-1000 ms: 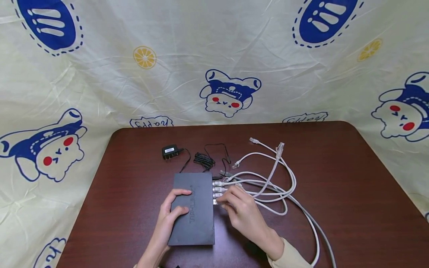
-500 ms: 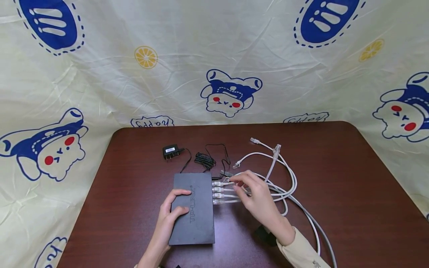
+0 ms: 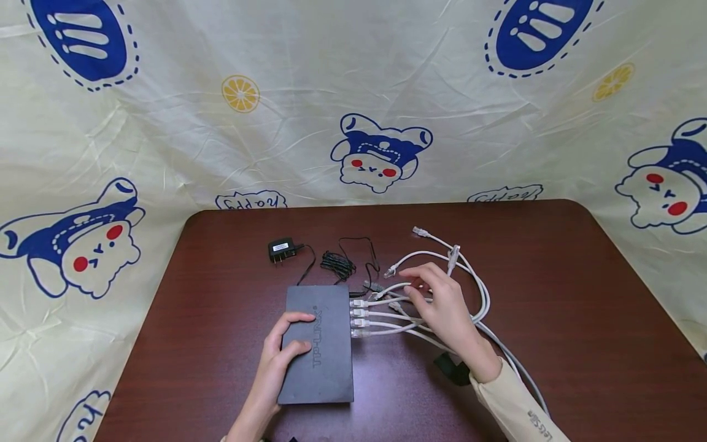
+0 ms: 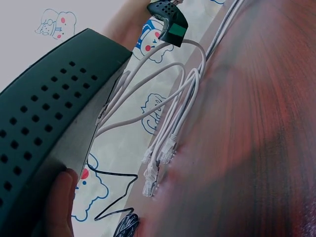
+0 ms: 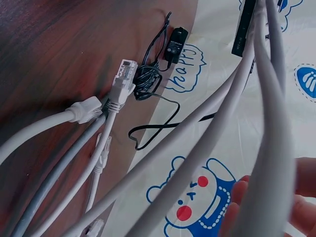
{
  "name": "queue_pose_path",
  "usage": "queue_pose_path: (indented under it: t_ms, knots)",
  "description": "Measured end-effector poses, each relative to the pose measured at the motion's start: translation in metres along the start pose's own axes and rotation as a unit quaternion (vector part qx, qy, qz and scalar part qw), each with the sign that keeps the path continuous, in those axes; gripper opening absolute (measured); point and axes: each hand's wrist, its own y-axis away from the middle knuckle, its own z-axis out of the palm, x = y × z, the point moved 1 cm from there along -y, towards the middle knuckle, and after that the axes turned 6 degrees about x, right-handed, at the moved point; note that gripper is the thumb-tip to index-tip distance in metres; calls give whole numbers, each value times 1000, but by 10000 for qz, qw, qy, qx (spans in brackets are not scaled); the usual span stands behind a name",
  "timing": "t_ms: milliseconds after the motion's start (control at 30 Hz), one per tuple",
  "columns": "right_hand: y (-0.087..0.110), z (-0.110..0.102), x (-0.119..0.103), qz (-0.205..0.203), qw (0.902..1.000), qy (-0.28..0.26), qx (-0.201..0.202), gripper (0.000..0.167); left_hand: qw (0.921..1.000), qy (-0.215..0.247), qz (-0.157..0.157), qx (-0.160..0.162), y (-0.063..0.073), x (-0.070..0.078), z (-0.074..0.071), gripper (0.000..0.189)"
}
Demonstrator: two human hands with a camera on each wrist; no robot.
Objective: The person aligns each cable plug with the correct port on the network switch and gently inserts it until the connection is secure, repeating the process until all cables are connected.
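A dark TP-LINK network switch (image 3: pixel 326 374) is held at its left side by my left hand (image 3: pixel 276 353), thumb and forefinger lying on its top. In the left wrist view its perforated casing (image 4: pixel 39 123) is tilted, with one finger (image 4: pixel 61 197) underneath. Several white network cables (image 3: pixel 381 315) have their plugs seated along the switch's right side. My right hand (image 3: pixel 442 301) hovers over the cables to the right, thumb and forefinger bent and slightly apart. The right wrist view shows cables crossing in front of those fingers (image 5: pixel 303 210).
Loose cable plugs lie toward the back, one (image 3: pixel 421 232) farthest off and another (image 3: pixel 391 271) nearer. A black power adapter (image 3: pixel 282 250) and its coiled cord (image 3: pixel 338 265) sit behind the switch. A grey cable (image 3: pixel 533 387) runs off toward the front right.
My right hand has left the plug nearest me and moved right and back over the cables, uncovering that plug at the switch. One raised loose plug has sunk slightly. My left hand stays put.
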Motion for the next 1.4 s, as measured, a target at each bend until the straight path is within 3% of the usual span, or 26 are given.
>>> queue_pose_path:
  t_ms: [433,700,1000,1400]
  knots:
    - [3,5,19,433,9981,225,-381,26,10000,53,12,-34,0,-1,0,39]
    - [8,8,37,1052,9907,375,-780,19,10000,3,26,5,0,-2,-1,39]
    - [12,19,51,1271,9868,374,-935,13,10000,5,19,13,1,-4,-1,39]
    - [11,26,55,1406,9687,1028,-1770,16,9999,-138,-3,85,1,-6,-1,39]
